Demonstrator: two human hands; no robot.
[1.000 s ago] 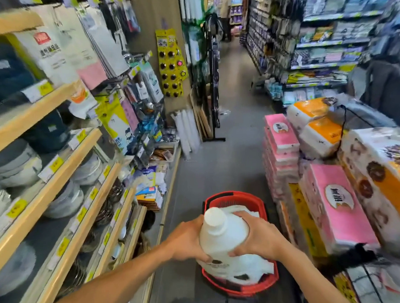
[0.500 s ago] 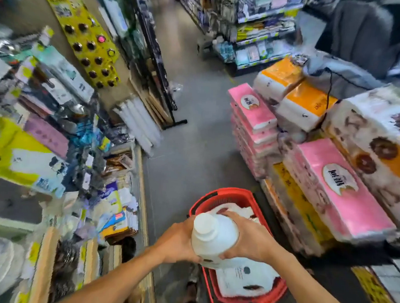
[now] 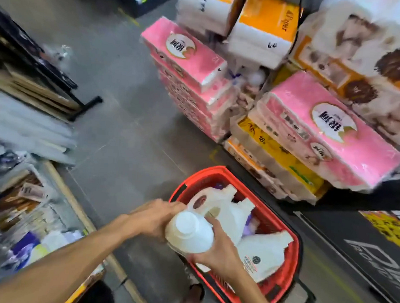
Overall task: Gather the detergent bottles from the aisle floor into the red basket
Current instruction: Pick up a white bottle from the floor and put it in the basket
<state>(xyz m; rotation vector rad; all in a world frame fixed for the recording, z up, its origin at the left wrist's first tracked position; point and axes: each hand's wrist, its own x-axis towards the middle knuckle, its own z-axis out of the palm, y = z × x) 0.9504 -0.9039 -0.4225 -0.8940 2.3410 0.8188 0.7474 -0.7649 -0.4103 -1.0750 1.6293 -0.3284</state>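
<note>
At least three white detergent bottles [image 3: 190,237], one red basket [image 3: 207,171], two hands [image 3: 153,219].

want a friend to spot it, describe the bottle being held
Find the red basket on the grey aisle floor beside the stacked pink tissue packs. Over its near left rim the left hand and right hand grip a white detergent bottle. Unlike the white bottles lying inside, its round cap points up at the camera.

Grey floor [image 3: 131,125] w/ red basket [image 3: 295,258] on it, tissue-pack stacks [image 3: 196,105] just beside.
</note>
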